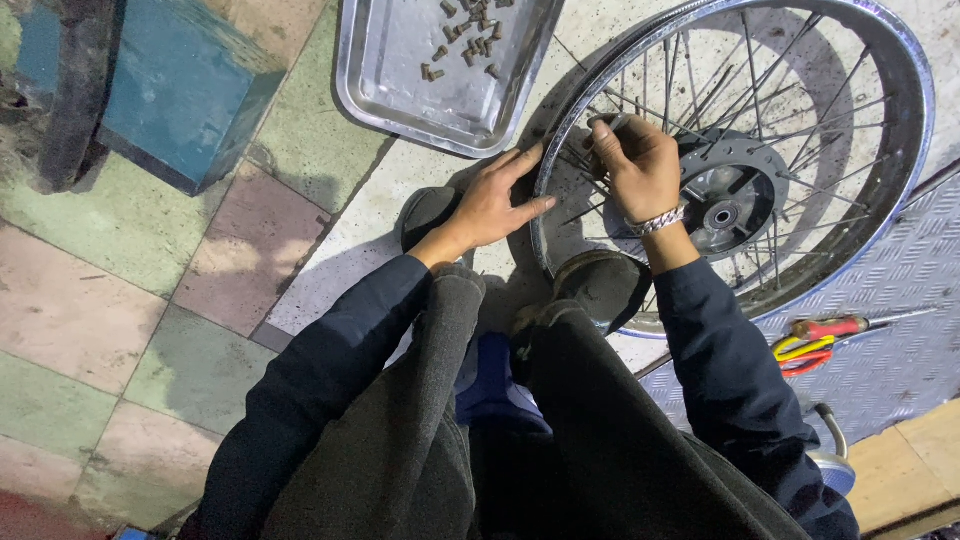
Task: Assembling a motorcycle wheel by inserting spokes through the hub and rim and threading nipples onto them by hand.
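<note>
Knees and dark trousers fill the bottom of the view; person is crouched over the work, one dark shoe (600, 285) planted against the near side of the wheel rim (905, 150), the other shoe (428, 212) just left of it.

Left hand (495, 200): fingers spread flat and open, tips resting on the outer edge of the rim, gripping nothing. Looks like it's just steadying.

Right hand (632, 165): reaches in among the spokes (765, 75), fingers curled closed around something small and dark near the rim end of a spoke. Can't tell what it is. Metal bracelet (660, 220) on that wrist.

Wheel lies flat on the tiled floor, hub (722, 195) right of the right hand, far edge overlapping a checker plate (900, 290). Screwdriver (845, 325) and red-yellow pliers (805, 355) sit on that plate, off to the right.

Further out: steel tray (400, 75) holding a small heap of loose fittings (468, 35), just past the left hand. Blue block (180, 90) far left.

Risks, my read:
- bracelet hangs close to the spokes; could snag if the wrist twists
- rim held only by a shoe and open fingertips; a hard turn could skid it on the tile
- tray is near the left hand; a bump would scatter the fittings
</note>
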